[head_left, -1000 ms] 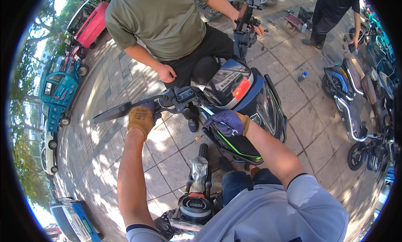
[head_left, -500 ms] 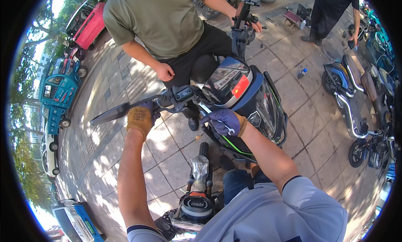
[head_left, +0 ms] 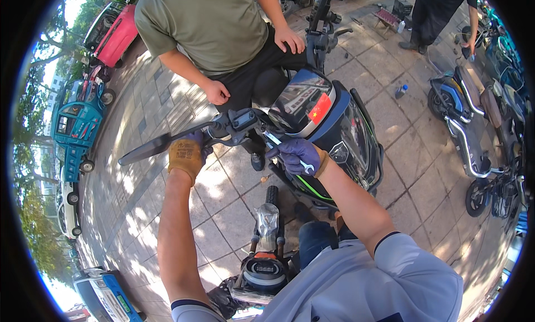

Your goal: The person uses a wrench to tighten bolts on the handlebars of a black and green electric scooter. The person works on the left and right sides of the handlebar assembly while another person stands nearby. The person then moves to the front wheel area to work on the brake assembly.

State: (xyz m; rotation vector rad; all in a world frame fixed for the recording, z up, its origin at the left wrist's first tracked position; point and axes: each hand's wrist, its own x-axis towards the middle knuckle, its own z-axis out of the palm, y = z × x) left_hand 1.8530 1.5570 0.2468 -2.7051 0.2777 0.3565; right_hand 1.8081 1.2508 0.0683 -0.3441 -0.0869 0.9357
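In the head view, the left hand (head_left: 188, 156), in a tan and purple glove, is curled round the end of a handlebar (head_left: 221, 128), just beside the stalk of a black mirror (head_left: 146, 149); the right hand (head_left: 298, 156), gloved likewise, has its fingers closed on a silver wrench (head_left: 306, 166), whose open end juts out below the fist, while the shaft slants up toward the middle of the handlebar; whether its far tip touches a fastener I cannot tell; just beyond the right hand stands a dark scooter front panel (head_left: 356, 155) edged in green, with a red sticker (head_left: 319, 108) on its upper part; a person in an olive shirt (head_left: 206, 32) is facing the handlebar, one hand resting on a thigh; below, near the wearer's legs, is another scooter front (head_left: 264, 269); a blue-capped bottle (head_left: 402, 92) stands on the paving (head_left: 390, 210), well apart from both hands.
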